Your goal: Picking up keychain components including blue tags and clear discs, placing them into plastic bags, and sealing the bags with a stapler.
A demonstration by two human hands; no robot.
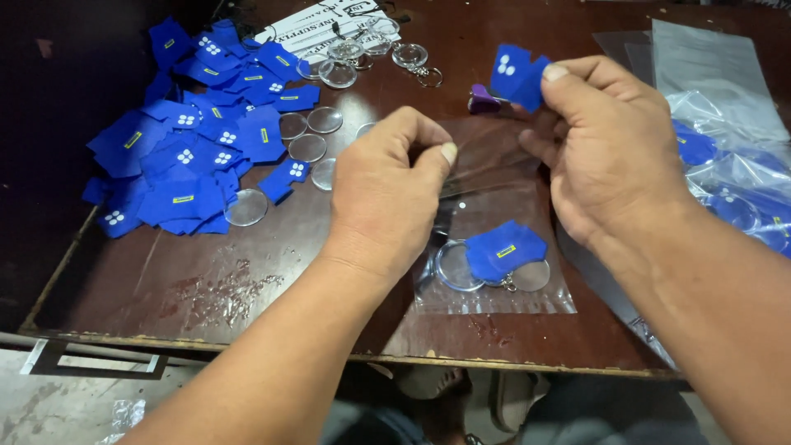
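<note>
Looking down on a worn dark-brown tabletop. Left hand pinching the upper edge of a clear plastic bag between thumb and fingers. Inside the bag: a blue fabric piece over round clear keychain discs. Right hand raised just above the bag's mouth, gripping a folded blue piece with white dots. Small purple object just behind it on the tabletop. Far left, a heap of blue pieces with loose clear discs beside it. Far right, a stack of filled clear bags.
</note>
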